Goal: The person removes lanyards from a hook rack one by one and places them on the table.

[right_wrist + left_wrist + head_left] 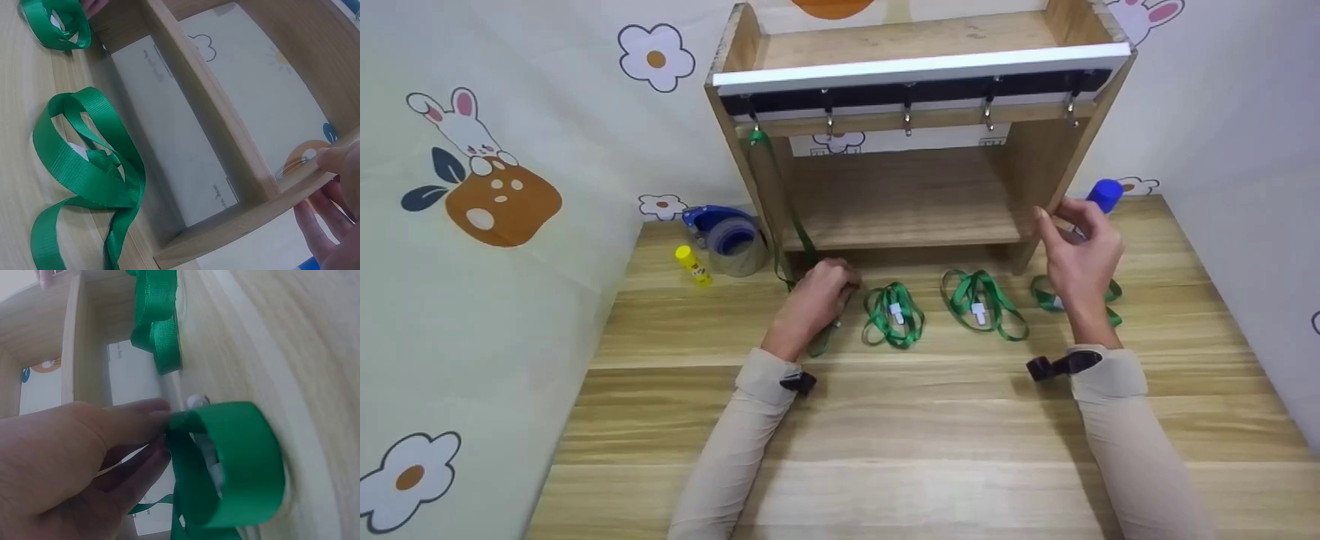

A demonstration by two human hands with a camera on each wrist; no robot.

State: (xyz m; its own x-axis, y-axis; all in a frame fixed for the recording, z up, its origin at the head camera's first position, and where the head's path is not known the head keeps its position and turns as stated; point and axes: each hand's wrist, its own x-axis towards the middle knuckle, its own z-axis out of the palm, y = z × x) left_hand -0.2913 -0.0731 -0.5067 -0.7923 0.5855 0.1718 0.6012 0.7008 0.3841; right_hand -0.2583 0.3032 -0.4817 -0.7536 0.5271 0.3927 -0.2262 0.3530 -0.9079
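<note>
My left hand (pixel 817 300) is low at the shelf's front left, its thumb and fingertips pinching a looped green lanyard (pixel 247 467) just above the table. A green lanyard strap (pixel 802 232) hangs from the leftmost hook (pixel 755 124) and runs down behind that hand. My right hand (pixel 1081 255) grips the front edge of the right side panel of a wooden shelf (pixel 915 195), thumb inside and fingers outside. Two coiled green lanyards (pixel 915 330) (pixel 997 300) with white clips lie between the hands. Another green lanyard (pixel 1044 294) is partly hidden under the right wrist.
More metal hooks (pixel 907 120) line the shelf's dark strip (pixel 862 97). On the left stand a tape dispenser (pixel 735 251) with a blue handle and a yellow glue stick (pixel 692 264). A blue-capped object (pixel 1105 195) stands behind the right hand. Printed cloth walls enclose the wooden table (pixel 915 465).
</note>
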